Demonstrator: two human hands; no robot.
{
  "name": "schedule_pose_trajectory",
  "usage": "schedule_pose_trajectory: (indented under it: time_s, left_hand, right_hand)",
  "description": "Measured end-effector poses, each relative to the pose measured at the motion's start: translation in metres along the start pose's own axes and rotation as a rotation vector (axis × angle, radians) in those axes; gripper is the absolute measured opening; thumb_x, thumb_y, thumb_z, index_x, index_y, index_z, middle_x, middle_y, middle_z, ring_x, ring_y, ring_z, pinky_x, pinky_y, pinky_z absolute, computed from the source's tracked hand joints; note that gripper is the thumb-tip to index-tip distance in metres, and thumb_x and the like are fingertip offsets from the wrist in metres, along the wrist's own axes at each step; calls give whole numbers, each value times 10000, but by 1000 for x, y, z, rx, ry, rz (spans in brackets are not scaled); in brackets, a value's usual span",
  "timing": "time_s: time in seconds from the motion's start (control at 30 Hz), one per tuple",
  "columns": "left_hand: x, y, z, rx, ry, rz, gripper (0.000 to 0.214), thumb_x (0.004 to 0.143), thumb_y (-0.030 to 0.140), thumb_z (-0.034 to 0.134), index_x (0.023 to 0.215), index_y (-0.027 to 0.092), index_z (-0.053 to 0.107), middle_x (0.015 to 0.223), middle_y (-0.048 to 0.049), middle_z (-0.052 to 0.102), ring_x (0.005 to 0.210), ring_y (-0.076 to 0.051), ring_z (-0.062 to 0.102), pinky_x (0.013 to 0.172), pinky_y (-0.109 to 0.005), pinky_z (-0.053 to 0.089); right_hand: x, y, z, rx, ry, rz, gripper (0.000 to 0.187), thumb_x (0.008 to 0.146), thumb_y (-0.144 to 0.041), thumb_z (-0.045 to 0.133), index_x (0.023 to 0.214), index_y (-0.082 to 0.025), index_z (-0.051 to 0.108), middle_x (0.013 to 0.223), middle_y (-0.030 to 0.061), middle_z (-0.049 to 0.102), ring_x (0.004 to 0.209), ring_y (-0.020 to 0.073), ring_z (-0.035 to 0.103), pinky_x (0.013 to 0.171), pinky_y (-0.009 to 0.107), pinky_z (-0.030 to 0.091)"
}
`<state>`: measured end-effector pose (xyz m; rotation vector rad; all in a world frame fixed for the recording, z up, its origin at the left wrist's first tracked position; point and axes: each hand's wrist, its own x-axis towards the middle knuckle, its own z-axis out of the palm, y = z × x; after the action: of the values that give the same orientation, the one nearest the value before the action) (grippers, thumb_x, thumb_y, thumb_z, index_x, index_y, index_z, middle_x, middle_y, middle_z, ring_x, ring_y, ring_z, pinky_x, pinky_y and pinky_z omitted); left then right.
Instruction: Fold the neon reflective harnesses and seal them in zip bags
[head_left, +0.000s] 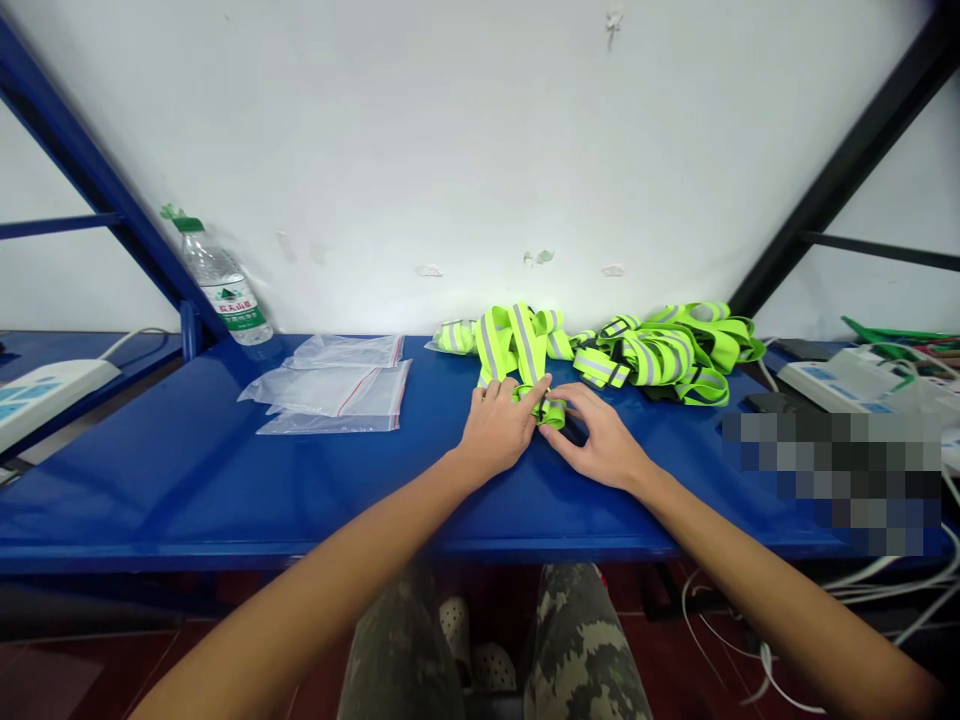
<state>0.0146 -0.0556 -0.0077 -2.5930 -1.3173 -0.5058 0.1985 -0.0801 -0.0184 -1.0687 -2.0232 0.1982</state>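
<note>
Head view: the left hand (496,430) is closed on a folded fluorescent-yellow reflective strap (547,410) at lower centre of the blue steel workbench (150,480), with the fingers over the strap. The right hand (600,447) is partly curled, its fingertips (574,402) against the strap's right end; grip firmness cannot be determined. Directly behind lies a heap of reflective vests (660,350). Left of the hands: transparent zip bags (334,390). Upper left: a plastic water bottle (223,285).
</note>
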Motion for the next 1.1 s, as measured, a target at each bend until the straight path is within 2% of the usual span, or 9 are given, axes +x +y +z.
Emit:
schedule_pose_trajectory:
  time_s: [0.13, 0.23, 0.33, 0.47, 0.7, 0.8, 0.9, 1.0, 1.1]
  left_hand:
    - [1, 1, 1, -66, 27, -5, 643, 947, 332, 429, 1542, 155, 263, 1278, -137, 588, 1154, -295, 507, 900, -418, 384]
    - [1, -2, 1, -148, 31, -26, 658, 925, 382, 472, 1503, 109, 318, 1334, -156, 577, 1210, -295, 495, 926, -419, 387]
    - [2, -9, 0, -212, 27, -50, 639, 903, 432, 532, 1447, 119, 414, 1307, -149, 601, 1206, -296, 513, 936, -419, 401]
    - [4, -19, -4, -244, 39, -26, 567, 892, 485, 583, 1345, 147, 546, 1228, -123, 638, 1175, -291, 524, 964, -414, 410]
    - [1, -30, -5, -183, -20, 102, 673, 883, 650, 510, 1398, 217, 533, 1122, -114, 615, 1074, -286, 529, 900, -404, 440]
    - [-3, -30, -5, -138, -27, 104, 711, 866, 687, 496, 1431, 256, 502, 1275, -153, 529, 1176, -315, 483, 936, -437, 425]
    - [-6, -25, -7, -19, 26, 17, 712, 855, 728, 454, 1429, 311, 503, 1442, -189, 381, 1290, -402, 383, 965, -542, 386]
    - [-9, -17, -12, 42, -5, -54, 708, 876, 721, 408, 1447, 309, 476, 1351, -201, 454, 1204, -392, 449, 884, -515, 435]
    - [-9, -13, -15, 46, -73, -50, 702, 913, 679, 374, 1470, 257, 443, 1222, -187, 535, 1105, -345, 514, 828, -442, 470]
  right_hand:
    - [2, 1, 3, 66, 37, 71, 257, 887, -374, 635, 1083, -220, 571, 1235, 108, 607, 1144, 260, 602, 904, 400, 570]
    - [2, 5, 4, 117, 17, 138, 212, 922, -374, 580, 1067, -221, 564, 1219, 100, 619, 1101, 249, 626, 857, 384, 591]
    - [2, 8, 3, 160, 15, 151, 279, 927, -382, 576, 1155, -222, 558, 1211, 100, 608, 1099, 240, 621, 843, 365, 596]
    - [3, 9, -1, 86, -10, 65, 283, 947, -360, 546, 1188, -219, 595, 1216, 120, 579, 1109, 250, 609, 844, 376, 579]
    - [1, 10, -4, -30, -73, -13, 227, 971, -295, 486, 1139, -191, 598, 1286, 144, 554, 1138, 248, 613, 929, 416, 551]
    - [-1, 10, -3, -98, -97, -56, 239, 981, -293, 473, 1162, -186, 587, 1347, 150, 560, 1208, 261, 596, 1003, 448, 520]
    - [-2, 11, -1, -188, -116, -102, 279, 994, -272, 451, 1219, -183, 590, 1364, 138, 582, 1291, 268, 544, 1084, 473, 466]
    - [-1, 11, -1, -271, -101, -161, 294, 992, -248, 444, 1213, -177, 624, 1389, 143, 563, 1332, 291, 495, 1093, 504, 456]
    - [1, 9, -2, -347, -92, -171, 291, 986, -244, 441, 1141, -165, 674, 1318, 181, 579, 1241, 324, 539, 985, 532, 524]
